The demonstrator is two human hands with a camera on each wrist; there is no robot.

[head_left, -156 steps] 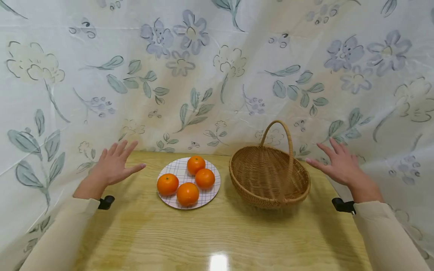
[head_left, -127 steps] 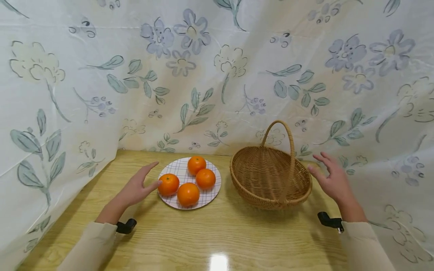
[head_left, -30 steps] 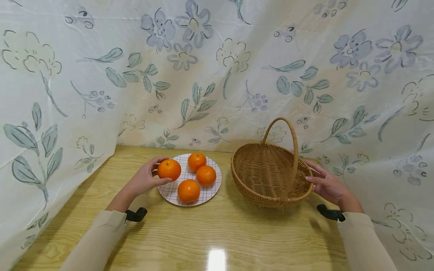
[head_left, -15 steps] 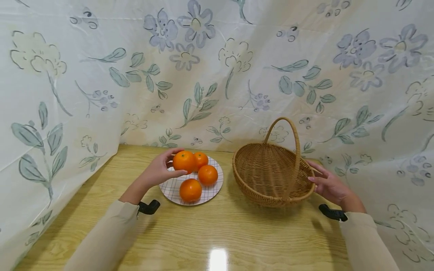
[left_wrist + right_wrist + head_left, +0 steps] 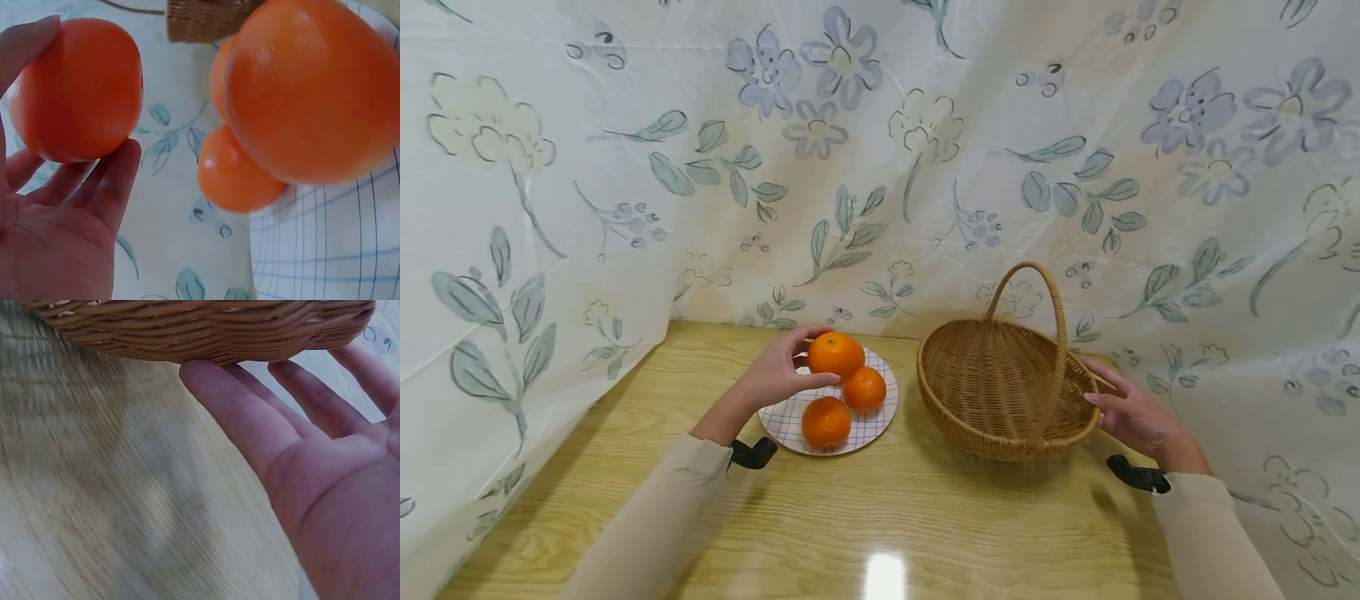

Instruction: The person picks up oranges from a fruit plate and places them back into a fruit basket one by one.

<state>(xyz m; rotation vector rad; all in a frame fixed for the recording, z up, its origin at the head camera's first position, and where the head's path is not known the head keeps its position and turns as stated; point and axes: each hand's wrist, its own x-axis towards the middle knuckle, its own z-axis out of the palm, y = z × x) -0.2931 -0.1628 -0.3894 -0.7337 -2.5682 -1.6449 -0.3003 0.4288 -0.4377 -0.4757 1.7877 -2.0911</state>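
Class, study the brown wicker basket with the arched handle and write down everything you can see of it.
The brown wicker basket looks woven from thin strands: a wide, rounded bowl with one tall arched handle spanning it from back to front. It stands on the pale wood-grain table, opening upward, beside but apart from the white grid-patterned round plate. Nothing shows inside. The person's right hand touches its right side.

Floral curtain (image 5: pixel 865 175) behind wooden table (image 5: pixel 970 533)

Floral curtain (image 5: pixel 865 208) — pale wooden table (image 5: pixel 820 517).
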